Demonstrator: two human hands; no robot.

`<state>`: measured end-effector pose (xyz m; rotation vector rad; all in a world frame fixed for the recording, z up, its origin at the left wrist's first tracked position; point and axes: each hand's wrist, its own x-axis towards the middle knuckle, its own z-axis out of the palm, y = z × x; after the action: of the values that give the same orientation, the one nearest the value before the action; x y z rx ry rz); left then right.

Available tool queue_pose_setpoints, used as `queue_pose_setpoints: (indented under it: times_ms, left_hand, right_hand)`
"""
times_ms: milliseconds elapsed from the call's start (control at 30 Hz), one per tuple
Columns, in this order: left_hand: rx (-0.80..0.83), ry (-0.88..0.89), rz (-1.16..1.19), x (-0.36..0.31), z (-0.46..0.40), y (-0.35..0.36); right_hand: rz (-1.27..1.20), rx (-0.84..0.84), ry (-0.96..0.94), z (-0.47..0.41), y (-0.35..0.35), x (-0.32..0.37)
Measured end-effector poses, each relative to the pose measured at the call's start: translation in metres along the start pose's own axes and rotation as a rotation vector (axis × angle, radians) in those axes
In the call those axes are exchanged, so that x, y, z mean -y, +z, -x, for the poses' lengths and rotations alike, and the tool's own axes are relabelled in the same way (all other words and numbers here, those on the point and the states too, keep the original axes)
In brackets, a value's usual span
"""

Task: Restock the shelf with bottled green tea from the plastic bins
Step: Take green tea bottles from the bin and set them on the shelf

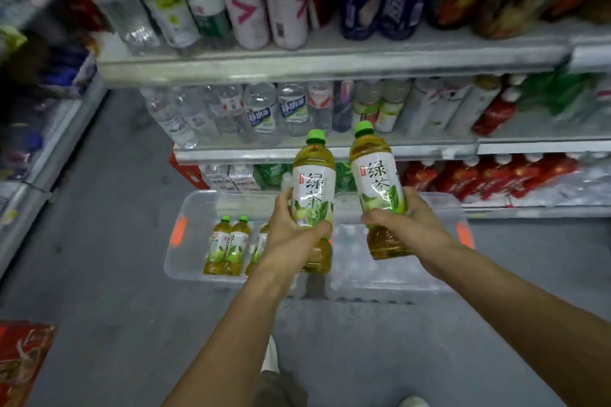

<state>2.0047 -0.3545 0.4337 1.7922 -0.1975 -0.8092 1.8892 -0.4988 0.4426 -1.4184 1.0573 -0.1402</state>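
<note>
My left hand grips a green tea bottle with a green cap, held upright above the bin. My right hand grips a second green tea bottle, tilted slightly left. Both bottles are raised in front of the lower shelves. Below them a clear plastic bin with orange latches sits on the floor. Three more green tea bottles stand in its left part, one partly hidden behind my left wrist.
The shelving holds water bottles on the middle shelf, large bottles on the upper shelf, and red bottles low at right. Another shelf unit lines the left. A red box lies bottom left. My shoes show below.
</note>
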Motion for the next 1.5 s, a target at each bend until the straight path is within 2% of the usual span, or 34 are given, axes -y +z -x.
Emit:
queue_pose_setpoints:
  times_ms: [233,367,633,967,1300,1500]
  left_hand:
    - [0.068,0.24,0.059,-0.095,0.08,0.12]
    - [0.06,0.367,0.098,-0.147,0.119,0.185]
    - [0.199,0.624,-0.029,-0.239,0.164,0.275]
    - [0.338,0.766,0.013,-0.316,0.179,0.388]
    - [0.353,0.831,0.085,-0.387,0.161,0.516]
    - [0.36,0.839,0.165,-0.443,0.148,0.582]
  right_hand:
    - [-0.112,-0.066,-0.232,0.077,-0.149,0.034]
    - [-0.125,-0.162,-0.337,0.118,-0.226,0.058]
    - [-0.157,-0.37,-0.495,0.164,-0.34,0.11]
    - [-0.153,-0.54,-0.556,0.173,-0.467,0.144]
    - [-0.096,-0.604,-0.606,0.142,-0.631,0.176]
    - [-0.044,-0.648,-0.711,0.117,-0.713,0.212]
